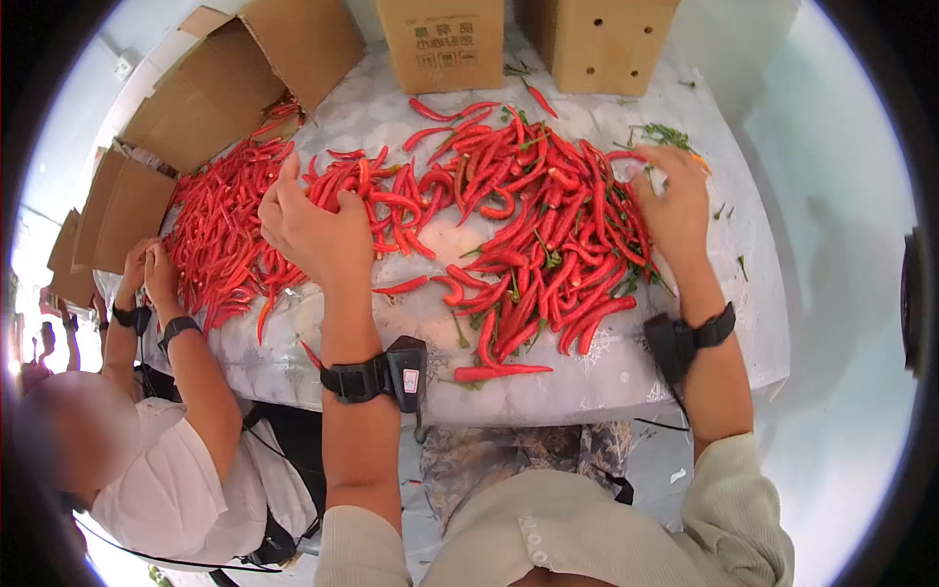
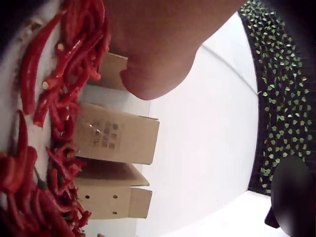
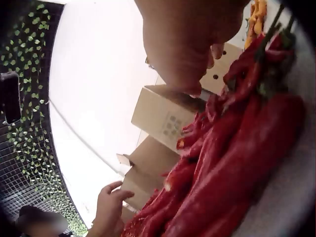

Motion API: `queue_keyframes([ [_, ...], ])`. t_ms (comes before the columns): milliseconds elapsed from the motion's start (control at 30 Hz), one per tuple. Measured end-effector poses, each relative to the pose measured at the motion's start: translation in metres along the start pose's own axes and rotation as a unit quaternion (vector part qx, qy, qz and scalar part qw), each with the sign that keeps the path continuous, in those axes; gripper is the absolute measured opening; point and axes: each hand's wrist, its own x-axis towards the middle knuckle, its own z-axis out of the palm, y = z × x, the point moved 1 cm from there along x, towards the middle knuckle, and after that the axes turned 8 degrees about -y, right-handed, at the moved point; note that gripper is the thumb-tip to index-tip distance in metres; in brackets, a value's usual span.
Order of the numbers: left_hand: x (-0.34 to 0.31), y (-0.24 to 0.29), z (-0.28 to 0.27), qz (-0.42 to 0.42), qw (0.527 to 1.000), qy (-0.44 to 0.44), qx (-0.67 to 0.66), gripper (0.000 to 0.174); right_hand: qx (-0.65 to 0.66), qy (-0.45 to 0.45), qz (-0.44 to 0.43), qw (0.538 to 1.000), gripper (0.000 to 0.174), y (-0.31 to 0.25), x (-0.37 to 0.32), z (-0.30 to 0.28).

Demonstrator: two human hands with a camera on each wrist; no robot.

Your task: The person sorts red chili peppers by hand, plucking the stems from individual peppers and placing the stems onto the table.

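Observation:
Red chillies lie in a large heap (image 1: 548,215), many with green stems, and a second pile (image 1: 230,220) spreads to the left. The left hand (image 1: 318,230) hovers over the chillies between them, fingers loosely bent, with nothing visible in it; the right wrist view also shows this hand (image 3: 108,210). At the heap's right edge is the right hand (image 1: 675,201), its fingers curved and thumb apart. One red chilli (image 1: 624,155) reaches its index finger; no grip on it is visible. In the wrist views the fingertips are partly hidden.
Cardboard boxes stand along the back (image 1: 445,44) and left (image 1: 210,93). Green stems (image 1: 665,135) lie beyond the right hand. Another person (image 1: 176,470) sits at the left, hands at the left pile. One chilli (image 1: 504,373) lies near the front edge.

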Motion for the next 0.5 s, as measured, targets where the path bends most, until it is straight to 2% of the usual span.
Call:
queue_keyframes([
  [100, -0.005, 0.014, -0.001, 0.110, 0.994, 0.015, -0.012, 0.045, 0.071, -0.028, -0.055, 0.996, 0.020, -0.029, -0.006, 0.007],
  [133, -0.008, 0.016, 0.003, 0.115, 0.990, -0.034, -0.070, 0.032, 0.083, -0.038, -0.062, 0.994, 0.020, -0.035, -0.007, 0.008],
  [200, -0.016, 0.027, 0.013, 0.099, 0.957, -0.182, -0.203, 0.018, 0.107, -0.060, -0.073, 0.990, 0.019, -0.047, -0.010, 0.010],
  [267, -0.026, 0.039, 0.019, 0.144, 0.916, -0.288, -0.238, 0.018, 0.140, -0.069, -0.083, 0.984, 0.018, -0.057, -0.011, 0.008],
  [367, -0.037, 0.052, 0.012, 0.198, 0.901, -0.329, -0.203, 0.020, 0.175, -0.073, -0.106, 0.976, 0.015, -0.072, -0.014, 0.009],
  [500, -0.047, 0.054, 0.018, 0.192, 0.884, -0.392, -0.167, 0.022, 0.200, -0.106, -0.116, 0.967, 0.014, -0.084, -0.018, 0.012],
])
